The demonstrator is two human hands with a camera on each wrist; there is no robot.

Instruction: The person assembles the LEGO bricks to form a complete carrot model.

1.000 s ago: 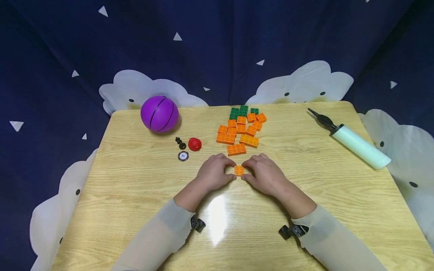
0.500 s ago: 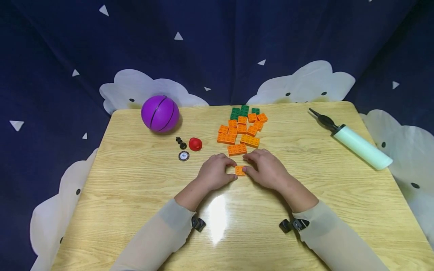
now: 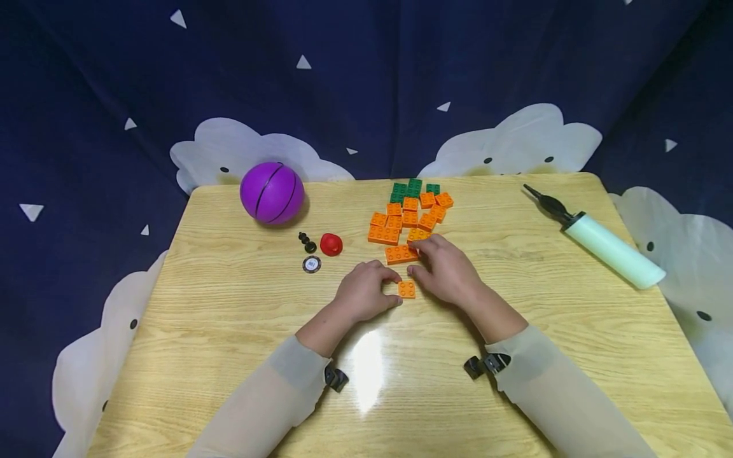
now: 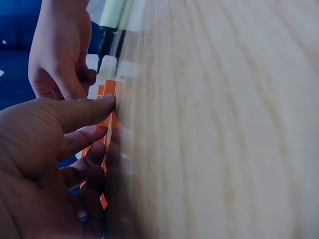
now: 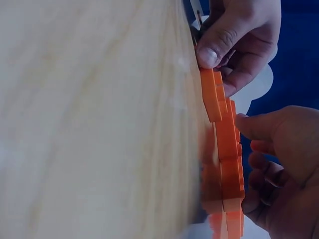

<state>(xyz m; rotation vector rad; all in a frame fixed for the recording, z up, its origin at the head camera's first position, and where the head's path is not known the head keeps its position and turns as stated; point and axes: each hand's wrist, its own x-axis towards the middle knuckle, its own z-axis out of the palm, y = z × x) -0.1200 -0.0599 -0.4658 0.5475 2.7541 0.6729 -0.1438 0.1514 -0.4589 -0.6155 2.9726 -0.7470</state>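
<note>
On the table, a small square orange toy brick [image 3: 406, 290] lies studs up between the hands. My left hand [image 3: 366, 291] pinches its left end between thumb and index finger; the left wrist view shows the thumb along the brick [image 4: 110, 88]. Just behind it lies a longer orange brick [image 3: 401, 255]. My right hand [image 3: 449, 270] reaches over that brick's right end, its index fingertip near the back edge and its thumb apart in front. In the right wrist view the right hand [image 5: 289, 154] has its fingers loosely bent beside the row of bricks; whether they touch is unclear.
More orange bricks [image 3: 383, 235] and several green bricks [image 3: 414, 187] lie behind. To the left are a purple ball [image 3: 272, 193], a black chess pawn-like piece [image 3: 307, 243], a red hat-shaped piece [image 3: 331, 244] and a poker chip [image 3: 312, 264]. A hand pump [image 3: 613, 249] lies right.
My right hand has let go of the small orange brick and moved back to the longer orange brick. The left hand keeps its place at the small brick.
</note>
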